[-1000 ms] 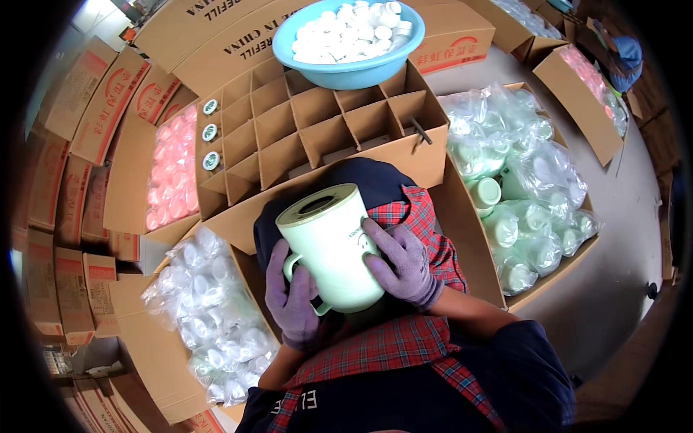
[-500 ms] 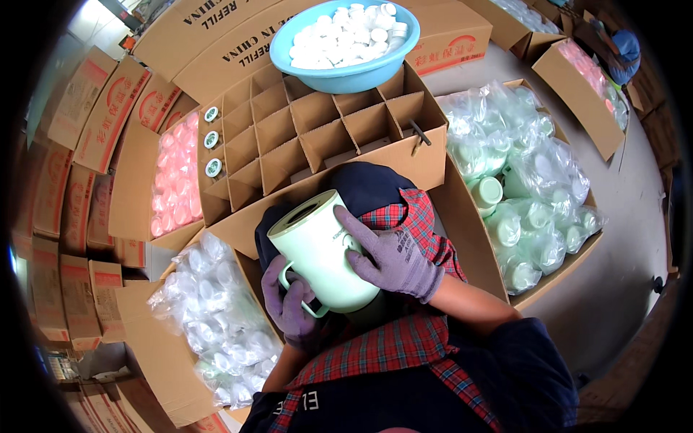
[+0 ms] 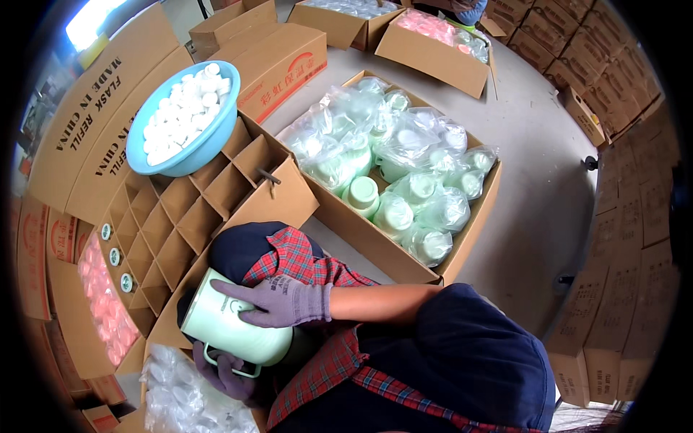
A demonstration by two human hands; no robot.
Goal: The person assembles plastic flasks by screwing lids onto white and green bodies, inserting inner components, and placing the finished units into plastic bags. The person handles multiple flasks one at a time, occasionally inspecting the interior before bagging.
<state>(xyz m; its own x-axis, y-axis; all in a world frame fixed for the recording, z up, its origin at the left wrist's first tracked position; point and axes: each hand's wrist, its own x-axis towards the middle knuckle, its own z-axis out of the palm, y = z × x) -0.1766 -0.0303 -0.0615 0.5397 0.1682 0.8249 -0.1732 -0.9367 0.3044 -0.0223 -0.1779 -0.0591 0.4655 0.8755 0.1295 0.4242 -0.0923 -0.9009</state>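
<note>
A pale mint-green jug (image 3: 249, 330) with a looped side handle lies tilted over my lap, between both hands. My right hand (image 3: 289, 302), in a purple-grey work glove, lies across its upper side, index finger stretched toward the rim and thumb pressed on the wall. Gloved the same way, my left hand (image 3: 225, 372) holds the jug from below by the handle, its fingers partly hidden. The open carton (image 3: 390, 267) to my right holds several mint-green jugs (image 3: 362, 195), many wrapped in clear plastic bags.
Before me stands a carton with cardboard dividers (image 3: 173, 206), a light-blue basin (image 3: 227, 105) of white caps on it and three round green-and-white lids (image 3: 115, 256) along its side. Pink wrapped pieces (image 3: 105, 310) and clear-bagged pieces (image 3: 188, 397) lie at left. Stacked cartons (image 3: 613, 289) line the right.
The view has swung to the right, so the basin and divided carton now sit further left. Both hands still hold the jug, which appears more tilted, its opening turned out of sight.
</note>
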